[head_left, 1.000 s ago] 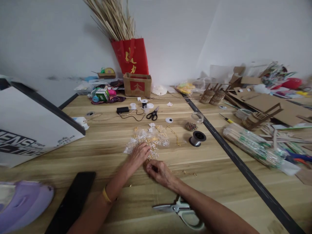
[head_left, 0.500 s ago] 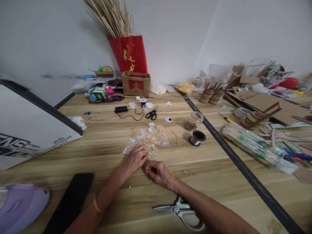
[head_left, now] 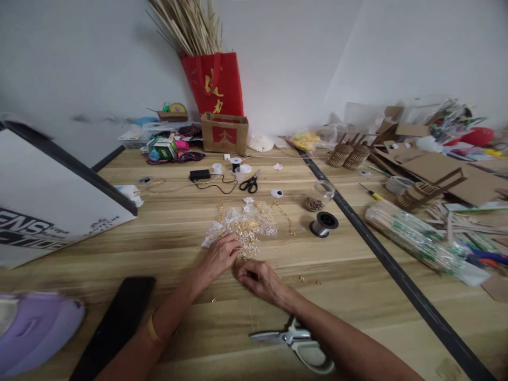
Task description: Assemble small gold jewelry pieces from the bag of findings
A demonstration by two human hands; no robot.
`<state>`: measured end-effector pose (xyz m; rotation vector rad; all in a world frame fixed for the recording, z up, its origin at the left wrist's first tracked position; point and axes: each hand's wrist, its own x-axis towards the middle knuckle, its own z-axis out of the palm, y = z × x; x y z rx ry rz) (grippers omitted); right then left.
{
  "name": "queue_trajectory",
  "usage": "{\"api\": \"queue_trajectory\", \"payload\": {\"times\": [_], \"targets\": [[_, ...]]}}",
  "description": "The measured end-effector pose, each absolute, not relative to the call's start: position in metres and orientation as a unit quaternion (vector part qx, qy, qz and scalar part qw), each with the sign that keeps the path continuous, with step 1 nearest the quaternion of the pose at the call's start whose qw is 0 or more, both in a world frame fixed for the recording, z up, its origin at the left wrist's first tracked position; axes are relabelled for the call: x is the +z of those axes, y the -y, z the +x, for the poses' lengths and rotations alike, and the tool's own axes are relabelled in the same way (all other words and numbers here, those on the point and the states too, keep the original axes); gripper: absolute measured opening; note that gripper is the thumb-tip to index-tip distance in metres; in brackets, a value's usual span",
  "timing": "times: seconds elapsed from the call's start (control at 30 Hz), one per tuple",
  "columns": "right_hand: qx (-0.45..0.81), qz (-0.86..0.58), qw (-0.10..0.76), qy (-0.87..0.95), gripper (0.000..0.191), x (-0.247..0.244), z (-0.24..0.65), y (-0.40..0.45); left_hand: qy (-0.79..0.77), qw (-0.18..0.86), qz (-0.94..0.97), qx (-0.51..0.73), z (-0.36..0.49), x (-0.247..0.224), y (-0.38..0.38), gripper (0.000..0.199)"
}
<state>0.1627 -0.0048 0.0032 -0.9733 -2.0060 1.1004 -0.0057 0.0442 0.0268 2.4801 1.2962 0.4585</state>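
At the near edge of a pile of small gold and silver jewelry pieces, my left hand is closed, its fingertips drawn together. Close beside it, my right hand pinches with thumb and forefinger. Whatever lies in either set of fingertips is too small or hidden to make out. Clear plastic bags lie among the pieces. A thin gold chain rests just right of my right hand, and another gold chain lies beyond the pile. Large white-handled scissors lie partly under my right forearm.
A black phone and a purple object are at the near left, by a white box. A wire spool, a jar of beads and black scissors stand or lie farther back. Bundled sticks occupy the right.
The view has shifted slightly, so most things appear a little to the right. Both hands stay close together at the pile's edge, with only small finger movement.
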Motion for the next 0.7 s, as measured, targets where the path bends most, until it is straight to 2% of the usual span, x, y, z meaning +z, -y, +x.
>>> {"api": "queue_trajectory", "payload": {"times": [0.33,0.7], "targets": [[0.415,-0.343,0.321,0.779,0.011,0.005,0.162,0.006,-0.399,0.127,0.897,0.144,0.010,0.013,-0.059,0.019],[0.399,-0.335,0.330,0.787,0.012,0.006,0.163,0.004,-0.417,0.143,0.887,0.138,0.003,0.017,-0.057,0.019]]}}
